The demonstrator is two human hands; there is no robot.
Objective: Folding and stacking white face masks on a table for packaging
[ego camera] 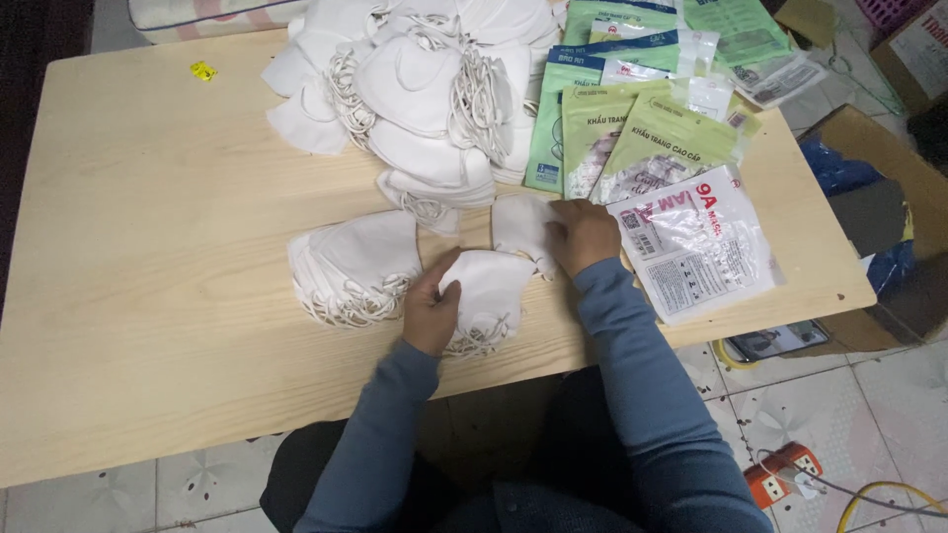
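My left hand rests on a small stack of white face masks near the table's front edge, fingers pressed on its left side. My right hand pinches a single white mask lying just behind that stack. Left of my hands lies another fanned stack of white masks with their ear loops showing. A big loose heap of white masks covers the back middle of the light wooden table.
Green and clear plastic mask packets lie at the back right, with a white printed pouch beside my right hand. A cardboard box stands right of the table. An orange power strip lies on the tiled floor.
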